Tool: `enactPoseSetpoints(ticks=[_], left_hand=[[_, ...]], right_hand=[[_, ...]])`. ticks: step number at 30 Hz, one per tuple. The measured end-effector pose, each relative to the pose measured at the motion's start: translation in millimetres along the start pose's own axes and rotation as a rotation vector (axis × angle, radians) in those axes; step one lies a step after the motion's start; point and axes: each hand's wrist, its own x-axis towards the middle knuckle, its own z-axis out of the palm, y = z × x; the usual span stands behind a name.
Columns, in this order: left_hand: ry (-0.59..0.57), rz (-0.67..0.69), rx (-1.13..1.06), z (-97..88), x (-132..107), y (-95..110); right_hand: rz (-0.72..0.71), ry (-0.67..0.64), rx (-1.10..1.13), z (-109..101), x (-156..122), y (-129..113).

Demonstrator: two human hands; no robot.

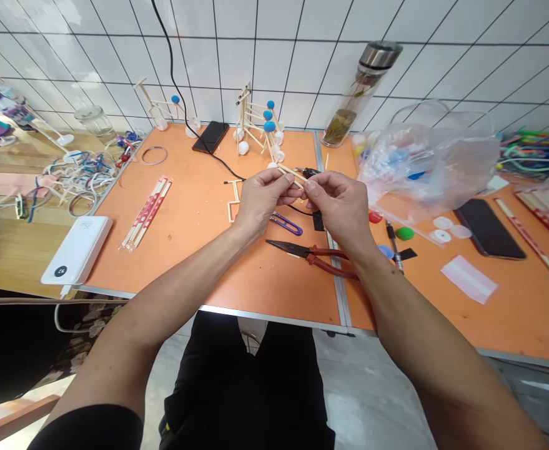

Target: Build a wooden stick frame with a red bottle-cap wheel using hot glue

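Our left hand [265, 197] and our right hand [337, 203] are half closed, each pinching thin wooden sticks [293, 177] between thumb and fingers, up above the orange table [199, 262], seemingly so the sticks can turn freely. Our forearms angle inward, fingertips nearly meeting, with red-handled pliers [311, 255] lying just below, within easy reach.

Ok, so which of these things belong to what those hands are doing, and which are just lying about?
Probably part of the work: the left hand, the right hand, the thin wooden sticks they pinch, the red-handled pliers.

Probably just lying about: the phone, the power bank, the glass bottle.
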Motion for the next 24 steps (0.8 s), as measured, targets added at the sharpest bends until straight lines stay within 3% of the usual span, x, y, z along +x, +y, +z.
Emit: enactPoseSetpoints(ticks=[24], left_hand=[[0.024, -0.042, -0.012, 0.3, -4, 4]], right_hand=[[0.146, -0.066, 0.03, -13, 5, -16]])
